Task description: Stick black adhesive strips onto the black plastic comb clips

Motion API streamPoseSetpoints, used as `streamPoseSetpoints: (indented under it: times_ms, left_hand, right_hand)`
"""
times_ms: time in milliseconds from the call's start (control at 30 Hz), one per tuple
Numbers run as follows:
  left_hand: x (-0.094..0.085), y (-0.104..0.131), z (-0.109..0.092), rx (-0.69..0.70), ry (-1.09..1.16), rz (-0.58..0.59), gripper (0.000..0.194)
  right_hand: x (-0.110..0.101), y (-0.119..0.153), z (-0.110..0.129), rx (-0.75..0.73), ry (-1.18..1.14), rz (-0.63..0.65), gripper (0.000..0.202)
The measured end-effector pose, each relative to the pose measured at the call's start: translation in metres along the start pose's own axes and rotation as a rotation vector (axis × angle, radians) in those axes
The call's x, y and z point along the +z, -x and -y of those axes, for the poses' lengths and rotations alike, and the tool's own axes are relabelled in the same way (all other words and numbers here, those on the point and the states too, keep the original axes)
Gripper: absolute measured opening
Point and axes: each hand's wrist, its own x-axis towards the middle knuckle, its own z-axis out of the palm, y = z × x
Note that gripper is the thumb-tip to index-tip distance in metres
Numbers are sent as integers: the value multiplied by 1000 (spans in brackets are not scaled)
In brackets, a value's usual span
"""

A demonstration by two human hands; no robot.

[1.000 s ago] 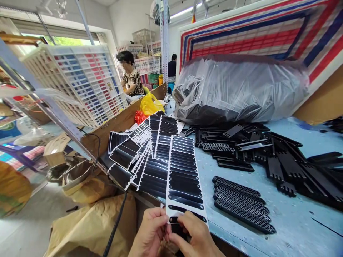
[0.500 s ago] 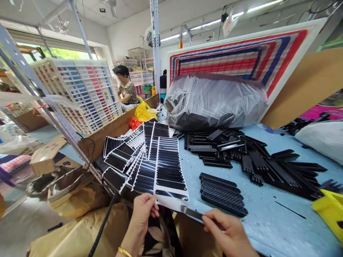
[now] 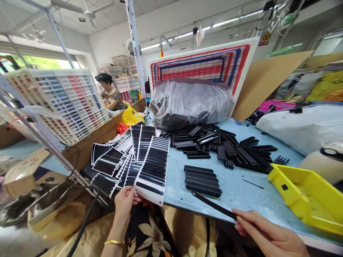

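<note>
My left hand (image 3: 125, 199) pinches the lower left corner of a white backing sheet (image 3: 154, 169) that carries rows of black strips; its bottom part is bare white. My right hand (image 3: 264, 228) holds one loose black strip (image 3: 211, 204) by its right end, and the strip points left above the table edge. More sheets of black strips (image 3: 108, 160) lie fanned out behind and left of my left hand. Several black parts with a lattice pattern (image 3: 203, 180) sit side by side on the blue table (image 3: 175, 182), beyond the loose strip.
A pile of black plastic parts (image 3: 227, 146) lies farther back, before a clear plastic bag (image 3: 193, 103). A yellow tray (image 3: 308, 196) stands at the right. A metal post (image 3: 57, 148) rises at the left. Another person (image 3: 111, 94) sits beyond.
The black strip has come off the sheet's lower end and moved right with my right hand, away from my left hand. The view has turned right, showing more of the yellow tray.
</note>
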Motion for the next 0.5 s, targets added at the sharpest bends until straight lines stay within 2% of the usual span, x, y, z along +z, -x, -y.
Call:
streamPoseSetpoints:
  times_ms: [133,233,267,300,333,367,400,433,500]
  left_hand:
    - [-15,0,6,25,-104,-27,53]
    - [-31,4,2,115,-390,-109,50]
    - [-32,7,-1,154,-493,-154,48]
    - [-28,12,-5,175,-552,-148,47]
    - [-20,19,-10,194,-529,-135,44]
    - [-7,28,-15,182,-459,-18,42]
    - [11,39,-19,126,-366,172,44]
    - [31,50,-23,18,-256,378,52]
    - [75,69,-27,-281,-14,651,68]
  right_hand:
    - [6,-4,-1,29,-17,-13,35]
    - [8,-13,0,36,19,-27,37]
    - [9,-16,2,16,31,-27,37]
    - [9,-21,4,-15,42,-23,36]
    - [10,-25,6,-56,53,-16,34]
    - [11,-28,9,-105,66,-4,32]
    - [12,-31,12,-163,83,7,30]
    - [14,-32,15,-230,106,15,28]
    - [17,-30,19,-379,155,43,27]
